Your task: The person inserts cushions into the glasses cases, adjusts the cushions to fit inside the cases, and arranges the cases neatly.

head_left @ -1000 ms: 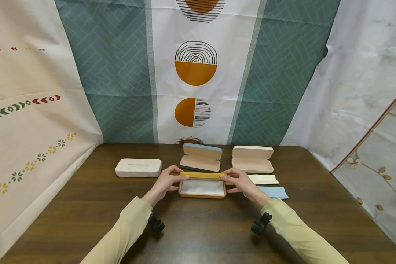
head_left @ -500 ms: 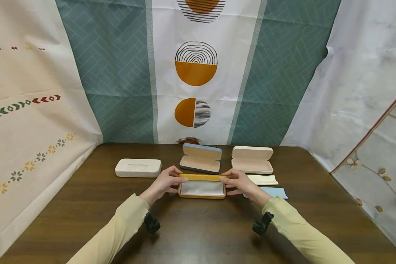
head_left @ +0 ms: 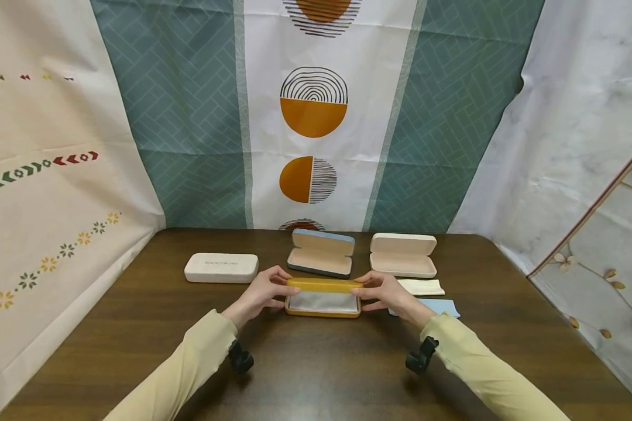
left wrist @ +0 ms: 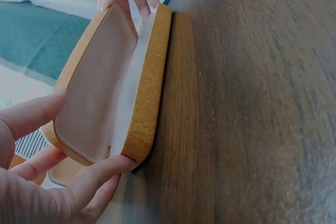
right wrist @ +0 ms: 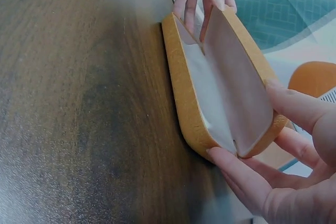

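Observation:
A mustard-yellow glasses case [head_left: 323, 285] stands on the table between my hands, its lid tilted partly open. Inside the base lies a pale grey-white cloth [head_left: 322, 302]. My left hand [head_left: 260, 292] holds the case's left end, thumb on the lid's front edge and other fingers behind the lid and at the base. At the opposite end, my right hand [head_left: 387, 295] grips it the same way. Seen in the left wrist view, the yellow base [left wrist: 149, 77] rests on the wood and the lid's pinkish lining shows. Part of the cloth [right wrist: 205, 87] appears in the right wrist view.
Behind the yellow case, a blue glasses case [head_left: 321, 252] and a cream one [head_left: 402, 255] stand open. A closed white case [head_left: 221, 268] lies at left. A cream cloth [head_left: 421, 286] and a light blue cloth [head_left: 438, 307] lie beside my right hand.
The yellow case's lid has tipped forward and down, narrowing its opening. My hands stay at the case's ends, and my left forearm has swung slightly outward.

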The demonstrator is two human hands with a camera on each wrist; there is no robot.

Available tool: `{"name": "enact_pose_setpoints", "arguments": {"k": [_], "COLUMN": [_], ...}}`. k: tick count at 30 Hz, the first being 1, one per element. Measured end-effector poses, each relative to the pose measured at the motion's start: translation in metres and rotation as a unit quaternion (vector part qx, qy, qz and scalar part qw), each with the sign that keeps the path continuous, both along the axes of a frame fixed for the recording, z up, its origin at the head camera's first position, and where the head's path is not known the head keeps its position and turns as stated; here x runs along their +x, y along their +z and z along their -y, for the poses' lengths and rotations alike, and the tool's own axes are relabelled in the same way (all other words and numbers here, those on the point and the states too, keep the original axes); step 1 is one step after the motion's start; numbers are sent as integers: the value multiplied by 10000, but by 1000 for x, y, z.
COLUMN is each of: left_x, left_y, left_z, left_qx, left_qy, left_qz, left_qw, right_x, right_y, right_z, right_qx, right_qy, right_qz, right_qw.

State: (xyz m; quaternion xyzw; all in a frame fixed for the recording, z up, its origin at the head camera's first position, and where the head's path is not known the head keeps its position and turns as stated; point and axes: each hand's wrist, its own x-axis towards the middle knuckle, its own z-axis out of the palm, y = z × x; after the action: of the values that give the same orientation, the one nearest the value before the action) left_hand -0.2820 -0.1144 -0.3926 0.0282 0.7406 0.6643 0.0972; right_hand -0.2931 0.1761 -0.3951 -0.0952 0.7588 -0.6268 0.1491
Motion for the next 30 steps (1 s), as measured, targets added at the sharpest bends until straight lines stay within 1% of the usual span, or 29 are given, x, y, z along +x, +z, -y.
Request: {"name": "enact_pose_setpoints", "arguments": {"k": [4, 10, 15, 17, 19, 22, 25, 30], "left_x": [-1, -3, -3, -3, -3, -2, -2, -1], "left_y": [1, 1, 0, -1, -2, -2, -3, -2], "left_z": [0, 2, 3, 3, 2, 1, -1, -3], "left_qx": [-41, -34, -71, -126, -297, -674, -1054, -1216], "left_qy": [51, -35, -111, -126, -141, -68, 27, 90], "left_qz": [39, 41, -10, -61, -171, -345, -430, -378], "left_qw": [10000, 10000, 9999, 9998, 9993, 9971, 9935, 9918], "right_x": [-2, -5, -5, -6, -6, -4, -3, -1], "right_y": [0, 1, 2, 2, 2, 0, -3, -6], "right_z": [0, -3, -5, -5, -5, -4, -2, -2], "right_qx": [-12, 2, 13, 72, 134, 246, 332, 428], "right_qy": [77, 306, 505, 554, 616, 651, 606, 550], "right_qz": [4, -36, -13, -70, -204, -351, -396, -476], "right_qw": [10000, 9995, 9987, 9984, 9978, 9970, 9968, 9964]}}
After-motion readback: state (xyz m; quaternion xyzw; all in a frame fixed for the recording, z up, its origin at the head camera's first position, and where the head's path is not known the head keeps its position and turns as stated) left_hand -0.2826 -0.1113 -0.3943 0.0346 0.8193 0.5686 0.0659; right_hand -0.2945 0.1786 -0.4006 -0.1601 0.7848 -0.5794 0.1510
